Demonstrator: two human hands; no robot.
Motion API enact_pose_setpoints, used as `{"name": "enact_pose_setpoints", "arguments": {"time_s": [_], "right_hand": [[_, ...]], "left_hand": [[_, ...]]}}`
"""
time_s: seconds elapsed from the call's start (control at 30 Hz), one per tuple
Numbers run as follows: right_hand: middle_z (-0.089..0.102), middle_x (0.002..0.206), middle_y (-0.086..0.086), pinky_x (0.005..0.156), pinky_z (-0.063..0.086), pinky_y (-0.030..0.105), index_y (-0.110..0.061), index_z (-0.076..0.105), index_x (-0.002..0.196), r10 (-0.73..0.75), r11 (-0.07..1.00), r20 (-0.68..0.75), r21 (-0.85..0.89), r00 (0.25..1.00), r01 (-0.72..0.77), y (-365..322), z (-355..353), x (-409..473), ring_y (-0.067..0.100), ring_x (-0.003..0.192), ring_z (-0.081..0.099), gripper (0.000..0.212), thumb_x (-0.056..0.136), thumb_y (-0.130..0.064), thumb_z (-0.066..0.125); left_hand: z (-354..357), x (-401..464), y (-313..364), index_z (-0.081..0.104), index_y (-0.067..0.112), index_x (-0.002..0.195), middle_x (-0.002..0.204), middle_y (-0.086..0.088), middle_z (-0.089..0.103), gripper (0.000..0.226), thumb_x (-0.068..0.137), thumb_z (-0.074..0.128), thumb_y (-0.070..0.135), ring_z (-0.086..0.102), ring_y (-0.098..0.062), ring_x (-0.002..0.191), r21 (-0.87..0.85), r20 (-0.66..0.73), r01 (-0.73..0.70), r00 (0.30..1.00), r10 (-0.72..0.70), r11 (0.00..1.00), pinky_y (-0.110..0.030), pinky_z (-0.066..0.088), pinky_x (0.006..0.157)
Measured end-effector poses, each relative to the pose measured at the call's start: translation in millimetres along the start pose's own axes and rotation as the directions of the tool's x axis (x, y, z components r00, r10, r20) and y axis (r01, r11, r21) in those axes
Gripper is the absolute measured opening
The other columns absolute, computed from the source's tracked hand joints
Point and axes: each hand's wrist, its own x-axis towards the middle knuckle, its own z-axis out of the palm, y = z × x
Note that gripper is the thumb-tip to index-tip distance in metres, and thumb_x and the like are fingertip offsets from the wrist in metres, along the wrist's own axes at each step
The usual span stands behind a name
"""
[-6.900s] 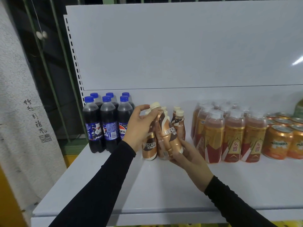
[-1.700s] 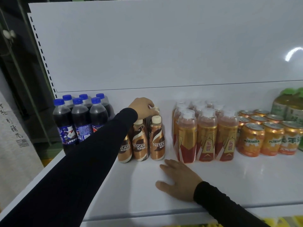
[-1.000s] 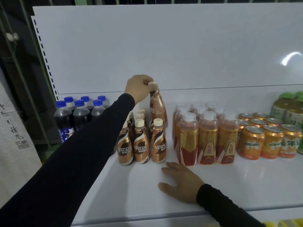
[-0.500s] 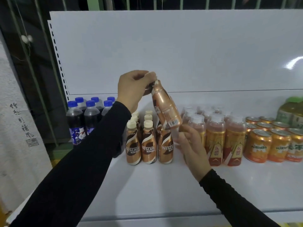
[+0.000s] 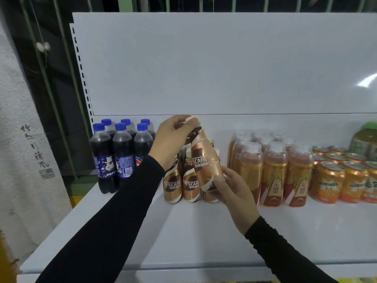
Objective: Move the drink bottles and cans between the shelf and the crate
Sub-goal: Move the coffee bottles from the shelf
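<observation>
Hands: both on one coffee bottle [image 5: 205, 160]; left hand [image 5: 173, 139] pinches its cap end from above, right hand [image 5: 230, 190] cups and grips its base from below.
Shelf: white shelf [image 5: 204, 231], deep bare front strip, tall white back panel behind; the drinks stand in groups along the rear half.
Tea bottles: a block of clear-capped tea bottles [image 5: 273, 170] to the right of the coffee group, right hand just beside the nearest one.
Cola: six blue-capped cola bottles [image 5: 120, 152] at the shelf's left end, partly behind the left forearm.
Cans: orange soda cans [image 5: 330, 182] further right, well apart from both hands.
Green bottles: green-capped bottles [image 5: 365, 137] at the far right edge, partly cut off.
Coffee group: standing coffee bottles [image 5: 181, 180] upright on the shelf, directly behind and under the held one.
Held bottle: lifted clear of the shelf, in front of its group, label facing the camera.
Axis: long axis tilted, cap up and toward the left, base down and toward the right.
Nearer hand: neither; each holds one end, so either could take it alone.
Crate: not in view; cannot tell which way it lies.
Step, as judged: bottle in transit, either leaving the shelf or about to be stood upright at the group's front.
Risk: base swinging into the front row.
</observation>
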Motion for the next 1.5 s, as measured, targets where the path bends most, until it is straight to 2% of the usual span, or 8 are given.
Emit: {"name": "enact_pose_setpoints", "arguments": {"time_s": [0.27,0.47,0.6,0.8,1.03,1.2,1.37,1.5], "right_hand": [[0.073,0.11,0.005,0.081,0.058,0.028,-0.018,0.059,0.122,0.05,0.999,0.091,-0.006,0.995,-0.049,9.7,3.0,-6.2,0.023,0.105,0.07,0.039,0.094,-0.041,0.046],[0.068,0.113,-0.013,0.081,0.056,0.02,-0.037,0.052,0.126,-0.022,0.964,0.089,-0.264,0.996,0.045,5.4,2.7,-4.9,0.004,0.103,0.067,0.063,0.072,-0.051,0.082],[0.068,0.116,-0.008,0.081,0.056,0.022,-0.023,0.051,0.134,-0.041,0.978,0.069,-0.203,0.997,0.054,8.9,1.8,-5.3,0.009,0.104,0.068,0.072,0.074,-0.048,0.083],[0.071,0.117,-0.001,0.085,0.056,0.025,-0.012,0.055,0.132,-0.026,0.998,0.153,-0.061,0.988,0.036,10.4,0.4,-7.7,0.02,0.11,0.068,0.062,0.082,-0.047,0.062],[0.068,0.109,-0.027,0.082,0.05,0.011,-0.033,0.054,0.125,-0.014,0.959,0.198,-0.274,0.98,0.069,2.1,3.9,-9.1,-0.002,0.104,0.065,0.038,0.09,-0.041,0.067],[0.07,0.099,-0.022,0.079,0.053,0.016,-0.033,0.061,0.112,-0.041,0.945,0.148,-0.314,0.988,0.086,4.6,1.7,-6.1,0.004,0.096,0.069,0.033,0.085,-0.021,0.074],[0.07,0.118,-0.014,0.091,0.055,0.025,-0.021,0.057,0.133,-0.033,0.963,0.167,-0.257,0.985,0.076,10.7,-1.2,-11.0,0.01,0.11,0.066,0.051,0.089,-0.044,0.068],[0.067,0.128,-0.001,0.092,0.055,0.029,-0.018,0.05,0.14,0.03,0.993,0.194,-0.121,0.98,-0.007,13.0,-4.5,-9.4,0.02,0.118,0.064,0.048,0.095,-0.033,0.059]], "left_hand": [[-5.4,-12.2,-10.7,0.057,0.026,0.124,0.102,-0.006,0.076,0.033,0.094,0.07,0.022,0.074,-0.019,0.093,-0.021,0.126,0.082,0.989,-0.079,0.996,-0.03,0.059,0.076],[-1.5,-16.8,-13.9,0.057,0.028,0.119,0.099,-0.003,0.074,0.036,0.089,0.075,0.024,0.074,-0.013,0.083,-0.006,0.025,0.024,0.999,-0.024,1.0,-0.021,0.057,0.066],[-0.7,-16.4,-14.7,0.055,0.031,0.121,0.1,-0.001,0.071,0.037,0.09,0.074,0.031,0.073,-0.013,0.087,0.05,0.037,0.011,0.999,-0.013,0.999,-0.017,0.055,0.066],[-7.8,-15.6,-17.8,0.054,0.028,0.128,0.102,-0.009,0.076,0.036,0.095,0.068,0.027,0.074,-0.025,0.094,-0.01,0.156,0.105,0.983,-0.102,0.994,-0.037,0.059,0.086],[-8.7,-17.0,-20.1,0.057,0.022,0.123,0.09,-0.006,0.077,0.04,0.089,0.076,0.016,0.074,-0.019,0.077,-0.114,0.074,0.077,0.995,-0.069,0.991,-0.029,0.059,0.068],[-5.9,-17.3,-24.1,0.055,0.028,0.124,0.087,0.001,0.074,0.043,0.087,0.077,0.021,0.074,-0.013,0.074,-0.071,0.042,0.052,0.998,-0.049,0.996,-0.022,0.056,0.064],[-8.0,-14.8,-27.5,0.056,0.032,0.128,0.104,-0.009,0.073,0.043,0.089,0.075,0.033,0.073,-0.024,0.093,0.007,0.135,0.121,0.983,-0.121,0.993,-0.04,0.059,0.085],[-11.8,-12.5,-30.9,0.056,0.03,0.122,0.108,-0.016,0.072,0.036,0.091,0.072,0.022,0.073,-0.029,0.095,-0.023,0.132,0.145,0.981,-0.141,0.989,-0.043,0.06,0.085]]}}
